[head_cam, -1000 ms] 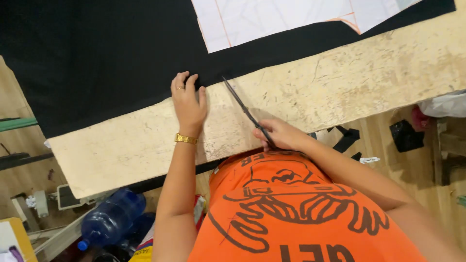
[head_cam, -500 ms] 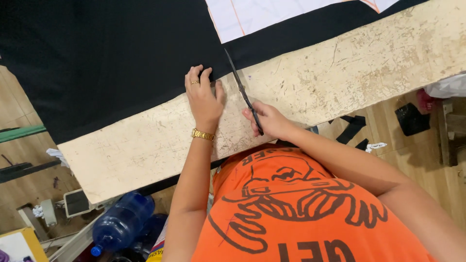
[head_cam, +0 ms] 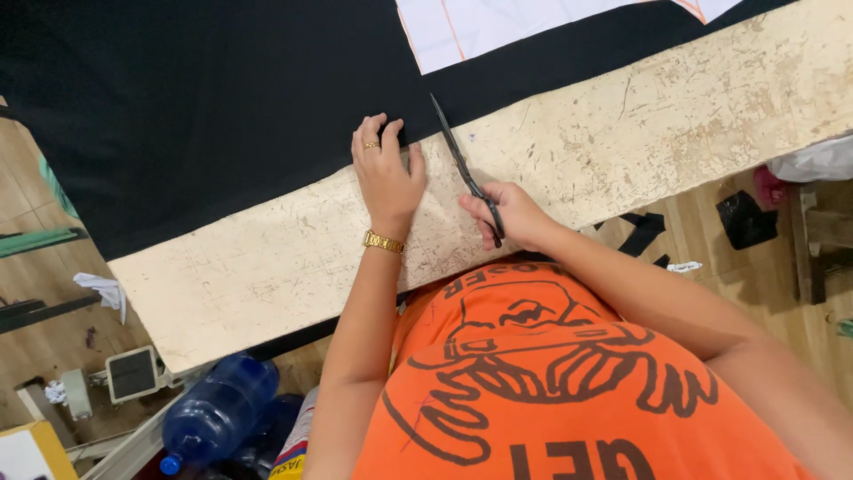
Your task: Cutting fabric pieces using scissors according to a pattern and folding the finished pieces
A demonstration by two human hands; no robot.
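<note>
- Head view looked straight down on a worn, pale table (head_cam: 622, 133) that ran from lower left to upper right.
- Black cloth (head_cam: 195, 116) covered the table's far side; its near edge lay along the bare wood, parallel to the table's near edge.
- White pattern paper (head_cam: 498, 27) with thin orange lines rested on the cloth near the far edge, to the right of centre.
- Left hand (head_cam: 386, 178) lay flat, palm down, at the cloth's near edge, fingers close together with their tips on the black cloth. It wore a ring and a gold watch (head_cam: 384, 241).
- Right hand (head_cam: 511, 218) rested on the bare wood near the table's near edge, fingers curled through the handles of black scissors (head_cam: 464, 164).
- Scissor blades appeared nearly closed, pointing up and left, with the tip at the cloth's near edge, just below the paper's corner.
- Step judged in hand: the start of a cut into the cloth from its near edge, with the left hand pinning it beside the blades.
- Next move, as a judgement, called for opened blades slid around the cloth edge, aimed at the paper's outline, while the left hand kept the cloth taut and clear of the blades.
- Blue water bottles (head_cam: 218, 413) stood on the floor below the table's near left corner; black scraps (head_cam: 644, 231) lay on the floor to the right.
</note>
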